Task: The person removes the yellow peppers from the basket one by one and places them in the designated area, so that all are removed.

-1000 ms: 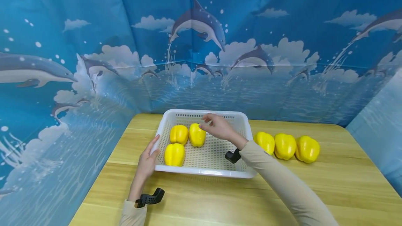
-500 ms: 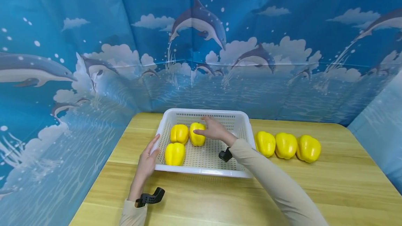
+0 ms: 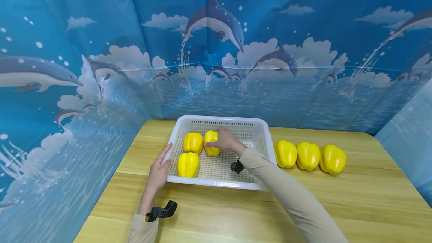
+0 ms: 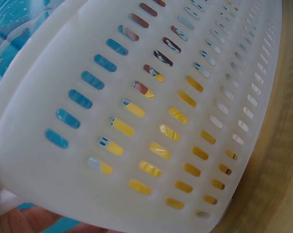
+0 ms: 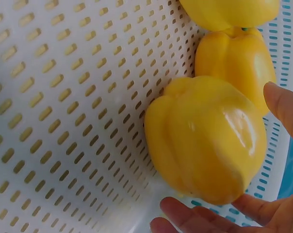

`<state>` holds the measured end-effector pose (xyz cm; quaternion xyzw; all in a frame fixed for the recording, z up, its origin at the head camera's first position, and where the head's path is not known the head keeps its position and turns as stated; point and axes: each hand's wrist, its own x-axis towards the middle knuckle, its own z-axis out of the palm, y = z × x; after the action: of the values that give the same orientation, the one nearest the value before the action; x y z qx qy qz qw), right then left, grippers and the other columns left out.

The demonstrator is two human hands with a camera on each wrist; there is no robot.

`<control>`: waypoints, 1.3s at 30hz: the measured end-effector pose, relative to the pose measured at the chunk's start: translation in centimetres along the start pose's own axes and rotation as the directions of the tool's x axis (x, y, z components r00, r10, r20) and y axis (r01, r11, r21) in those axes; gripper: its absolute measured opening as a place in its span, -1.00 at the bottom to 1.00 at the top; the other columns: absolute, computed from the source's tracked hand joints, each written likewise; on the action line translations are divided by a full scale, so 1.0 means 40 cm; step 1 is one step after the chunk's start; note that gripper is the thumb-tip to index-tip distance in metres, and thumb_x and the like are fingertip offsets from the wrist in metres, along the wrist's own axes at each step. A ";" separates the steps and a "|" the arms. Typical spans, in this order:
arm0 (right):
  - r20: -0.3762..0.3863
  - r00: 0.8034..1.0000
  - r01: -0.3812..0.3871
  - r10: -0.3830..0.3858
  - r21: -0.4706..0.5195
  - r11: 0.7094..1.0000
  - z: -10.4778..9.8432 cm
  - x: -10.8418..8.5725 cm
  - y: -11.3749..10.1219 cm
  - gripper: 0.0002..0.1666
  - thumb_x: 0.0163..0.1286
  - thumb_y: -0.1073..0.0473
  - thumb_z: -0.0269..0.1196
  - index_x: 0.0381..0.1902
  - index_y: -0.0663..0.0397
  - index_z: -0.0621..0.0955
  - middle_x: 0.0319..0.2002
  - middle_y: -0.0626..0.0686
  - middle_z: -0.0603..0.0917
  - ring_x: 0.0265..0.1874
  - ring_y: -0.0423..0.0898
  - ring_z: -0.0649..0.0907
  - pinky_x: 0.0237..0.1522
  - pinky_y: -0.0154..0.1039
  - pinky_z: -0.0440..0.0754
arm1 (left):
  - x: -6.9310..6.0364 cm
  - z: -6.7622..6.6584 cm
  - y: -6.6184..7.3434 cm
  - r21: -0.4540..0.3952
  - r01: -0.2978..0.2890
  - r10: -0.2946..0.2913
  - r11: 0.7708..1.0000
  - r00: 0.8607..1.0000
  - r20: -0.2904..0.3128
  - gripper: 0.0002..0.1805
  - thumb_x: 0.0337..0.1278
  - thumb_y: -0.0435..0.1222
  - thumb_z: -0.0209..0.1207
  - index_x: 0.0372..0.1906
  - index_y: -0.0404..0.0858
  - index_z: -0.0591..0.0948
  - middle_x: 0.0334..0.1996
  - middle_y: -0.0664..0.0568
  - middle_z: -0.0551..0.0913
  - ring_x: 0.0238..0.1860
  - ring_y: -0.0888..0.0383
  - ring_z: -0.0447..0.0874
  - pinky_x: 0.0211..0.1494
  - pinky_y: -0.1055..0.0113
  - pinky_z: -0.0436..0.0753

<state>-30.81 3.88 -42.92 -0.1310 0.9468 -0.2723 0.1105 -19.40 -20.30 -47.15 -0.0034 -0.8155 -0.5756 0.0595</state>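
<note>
My left hand (image 3: pixel 158 170) rests at the left rim of a white perforated plastic basket (image 3: pixel 222 184), its fingers fairly straight. The left wrist view looks at the basket's side wall (image 4: pixel 137 63); part of the hand shows low in the corner. Inside the basket, my right hand (image 3: pixel 227 140) reaches round a yellow bell pepper (image 5: pixel 204 141). Thumb and fingers are spread on either side; a gap shows beside the thumb, and whether the fingertips touch the pepper is unclear. Two more yellow bell peppers lie on its left, one behind (image 3: pixel 193 143) and one in front (image 3: pixel 188 164).
Three yellow bell peppers (image 3: pixel 308 156) stand in a row on the wooden table (image 3: pixel 364 183), right of the basket. A blue dolphin-print curtain (image 3: pixel 216 85) hangs behind the table. Black wrist mounts (image 3: pixel 162 211) sit on both wrists.
My right hand has come down and slightly left, from above the pepper's right side to around it. The left hand and the peppers keep their places.
</note>
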 end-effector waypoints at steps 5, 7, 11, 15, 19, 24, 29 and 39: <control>-0.022 0.999 -0.040 0.040 -0.012 0.999 0.013 0.007 -0.008 0.11 0.08 -0.27 0.36 0.38 0.25 0.21 0.23 0.27 0.40 0.11 0.18 0.48 0.08 0.06 0.45 | -0.001 0.000 0.002 -0.004 0.014 -0.014 1.000 1.000 0.006 -0.45 0.42 -0.33 -0.15 0.44 0.09 0.22 0.41 -0.04 0.18 0.32 -0.12 0.24 0.15 -0.10 0.40; -0.025 0.998 -0.062 0.061 -0.012 0.998 0.019 0.011 -0.008 0.13 0.07 -0.27 0.37 0.39 0.27 0.19 0.22 0.26 0.40 0.11 0.17 0.48 0.07 0.04 0.46 | -0.001 0.000 0.002 -0.004 0.018 -0.018 1.000 1.000 0.010 -0.45 0.42 -0.33 -0.15 0.44 0.09 0.22 0.42 -0.04 0.18 0.32 -0.12 0.24 0.15 -0.09 0.40; -0.022 0.995 -0.098 0.098 -0.026 0.995 0.030 0.018 -0.005 0.17 0.06 -0.30 0.36 0.39 0.30 0.17 0.22 0.26 0.41 0.10 0.14 0.49 0.06 0.01 0.48 | -0.001 0.002 0.003 -0.006 0.023 -0.023 1.000 1.000 0.014 -0.45 0.43 -0.33 -0.15 0.44 0.10 0.21 0.42 -0.04 0.16 0.33 -0.11 0.22 0.16 -0.10 0.39; -0.008 0.993 -0.120 0.120 -0.028 0.992 0.032 0.015 -0.004 0.20 0.09 -0.33 0.32 0.41 0.31 0.12 0.20 0.27 0.44 0.08 0.14 0.51 0.05 0.00 0.48 | 0.000 0.002 0.002 -0.006 0.023 -0.023 1.000 1.000 0.014 -0.45 0.43 -0.33 -0.15 0.44 0.11 0.22 0.42 -0.04 0.16 0.33 -0.11 0.22 0.16 -0.11 0.39; 0.001 0.992 -0.125 0.125 -0.009 0.992 0.030 0.007 -0.003 0.18 0.09 -0.35 0.31 0.39 0.32 0.14 0.14 0.27 0.48 0.03 0.13 0.54 0.00 -0.02 0.51 | -0.001 0.002 0.002 -0.008 0.022 -0.022 1.000 1.000 0.012 -0.45 0.43 -0.33 -0.15 0.44 0.10 0.22 0.42 -0.04 0.17 0.33 -0.12 0.24 0.15 -0.10 0.40; 0.016 0.990 -0.137 0.137 0.029 0.990 0.030 0.005 0.003 0.15 0.09 -0.35 0.31 0.36 0.32 0.18 0.11 0.25 0.50 -0.01 0.09 0.54 -0.03 -0.04 0.52 | -0.001 0.002 0.002 -0.013 0.019 -0.019 1.000 1.000 0.013 -0.44 0.42 -0.34 -0.16 0.44 0.10 0.22 0.42 -0.04 0.17 0.33 -0.12 0.23 0.15 -0.11 0.40; 0.029 0.990 -0.140 0.139 0.047 0.989 0.029 0.004 0.006 0.16 0.11 -0.34 0.29 0.38 0.33 0.14 0.13 0.25 0.49 0.01 0.10 0.53 0.00 -0.03 0.50 | -0.001 0.002 0.002 -0.016 0.019 -0.019 1.000 1.000 0.012 -0.44 0.42 -0.34 -0.15 0.44 0.10 0.22 0.42 -0.05 0.17 0.33 -0.12 0.23 0.15 -0.11 0.39; 0.001 0.994 -0.108 0.109 0.137 0.985 0.020 -0.001 0.009 0.15 0.08 -0.31 0.33 0.37 0.31 0.18 0.12 0.25 0.48 0.02 0.12 0.52 0.00 -0.01 0.50 | -0.001 0.000 -0.001 -0.021 0.020 -0.019 1.000 1.000 0.016 -0.44 0.42 -0.34 -0.15 0.44 0.10 0.21 0.42 -0.04 0.16 0.33 -0.12 0.23 0.15 -0.11 0.39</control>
<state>-30.61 3.79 -43.75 -0.0705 0.9319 -0.3308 0.1307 -19.37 -20.31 -47.20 -0.0007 -0.8098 -0.5848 0.0474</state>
